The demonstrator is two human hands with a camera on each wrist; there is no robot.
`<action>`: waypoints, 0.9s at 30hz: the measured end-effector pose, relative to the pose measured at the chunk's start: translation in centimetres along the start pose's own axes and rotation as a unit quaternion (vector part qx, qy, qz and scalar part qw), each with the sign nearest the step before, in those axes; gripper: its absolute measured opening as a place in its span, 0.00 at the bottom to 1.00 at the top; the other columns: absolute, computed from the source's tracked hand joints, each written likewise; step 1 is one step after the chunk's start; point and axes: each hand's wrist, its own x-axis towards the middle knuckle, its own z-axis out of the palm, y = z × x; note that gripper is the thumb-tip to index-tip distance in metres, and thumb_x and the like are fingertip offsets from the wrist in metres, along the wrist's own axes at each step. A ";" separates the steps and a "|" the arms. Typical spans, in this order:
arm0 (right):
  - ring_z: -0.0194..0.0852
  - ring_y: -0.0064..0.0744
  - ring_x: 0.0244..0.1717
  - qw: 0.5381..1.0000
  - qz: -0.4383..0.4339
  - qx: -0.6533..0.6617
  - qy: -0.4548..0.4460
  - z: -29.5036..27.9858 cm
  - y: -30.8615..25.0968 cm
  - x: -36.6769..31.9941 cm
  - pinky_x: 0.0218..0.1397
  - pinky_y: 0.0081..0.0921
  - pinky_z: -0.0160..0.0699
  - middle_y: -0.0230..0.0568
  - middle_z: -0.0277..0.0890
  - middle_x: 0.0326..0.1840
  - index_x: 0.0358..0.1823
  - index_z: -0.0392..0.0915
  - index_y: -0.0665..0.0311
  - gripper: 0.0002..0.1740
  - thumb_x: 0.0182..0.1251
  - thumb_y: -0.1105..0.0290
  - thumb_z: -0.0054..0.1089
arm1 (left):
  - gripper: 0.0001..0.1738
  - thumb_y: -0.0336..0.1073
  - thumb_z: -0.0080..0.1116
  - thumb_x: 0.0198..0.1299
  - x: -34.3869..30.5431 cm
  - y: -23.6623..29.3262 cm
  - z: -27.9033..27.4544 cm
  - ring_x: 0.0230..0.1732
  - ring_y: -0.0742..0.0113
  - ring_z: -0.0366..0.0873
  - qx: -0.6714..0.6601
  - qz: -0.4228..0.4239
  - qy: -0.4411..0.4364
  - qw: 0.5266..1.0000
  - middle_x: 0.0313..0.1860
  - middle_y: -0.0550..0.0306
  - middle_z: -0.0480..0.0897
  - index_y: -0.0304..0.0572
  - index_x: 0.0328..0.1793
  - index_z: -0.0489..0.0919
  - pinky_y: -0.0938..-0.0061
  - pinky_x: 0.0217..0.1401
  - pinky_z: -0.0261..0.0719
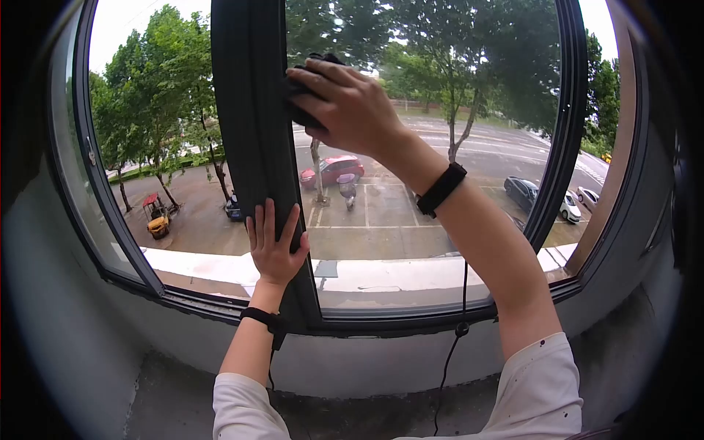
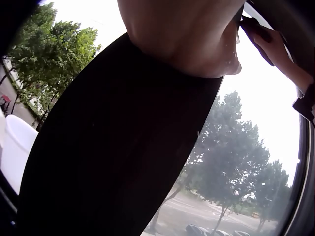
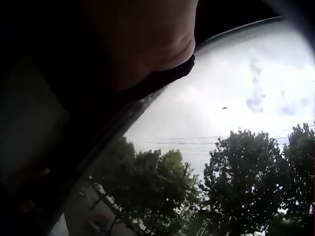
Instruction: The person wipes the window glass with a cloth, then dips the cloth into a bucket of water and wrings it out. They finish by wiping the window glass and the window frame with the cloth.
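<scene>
Now, in the head view, the right hand grips a black cloth at upper centre, the left hand spread on the window post below, while the cloth appears upper right in the left-wrist view, upper centre in the right-wrist view.

Black, soft-looking cloth: mostly covered by my right hand, full shape hidden. My left hand: cut by the left wrist view's top edge. White, smooth, rounded object: cropped there at left, identity unclear.
</scene>
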 end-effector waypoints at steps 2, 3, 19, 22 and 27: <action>0.72 0.36 0.74 0.990 -0.113 0.041 -0.076 -0.9 -0.9 -4.2 0.74 0.37 0.80 0.27 0.76 0.73 0.51 0.88 0.44 0.15 0.64 0.54 0.70 | 0.35 0.43 0.65 0.60 0.1 0.0 0.1 0.83 0.36 0.59 0.001 0.004 0.003 1.000 0.83 0.39 0.63 0.62 0.77 0.77 0.41 0.85 0.53; 0.71 0.36 0.75 0.978 -0.144 0.074 -0.129 -2.7 -0.2 -6.4 0.75 0.35 0.79 0.26 0.74 0.75 0.50 0.87 0.41 0.12 0.66 0.55 0.68 | 0.35 0.43 0.65 0.60 0.3 0.1 0.1 0.83 0.36 0.59 -0.007 0.016 -0.003 1.000 0.83 0.39 0.63 0.62 0.77 0.77 0.41 0.85 0.53; 0.82 0.53 0.60 0.908 0.360 -0.149 0.152 -10.6 15.9 -3.9 0.63 0.42 0.80 0.54 0.85 0.56 0.61 0.84 0.62 0.26 0.59 0.66 0.71 | 0.36 0.43 0.60 0.61 0.1 0.2 0.0 0.83 0.32 0.57 0.031 0.015 -0.013 0.999 0.83 0.35 0.61 0.58 0.79 0.75 0.38 0.84 0.53; 0.79 0.39 0.67 0.958 0.237 -0.106 0.122 -5.3 10.4 -2.3 0.71 0.36 0.80 0.35 0.81 0.68 0.62 0.85 0.43 0.25 0.61 0.60 0.71 | 0.36 0.43 0.60 0.61 0.1 0.1 0.0 0.83 0.32 0.57 0.035 0.018 -0.009 0.999 0.83 0.35 0.61 0.58 0.79 0.74 0.38 0.84 0.52; 0.76 0.37 0.70 0.992 0.107 -0.032 0.053 0.0 -3.4 -4.1 0.72 0.33 0.80 0.28 0.79 0.70 0.55 0.88 0.43 0.16 0.65 0.57 0.67 | 0.38 0.41 0.59 0.63 -0.2 0.5 -0.1 0.85 0.32 0.53 0.030 0.034 -0.024 0.999 0.85 0.36 0.58 0.58 0.82 0.70 0.39 0.86 0.49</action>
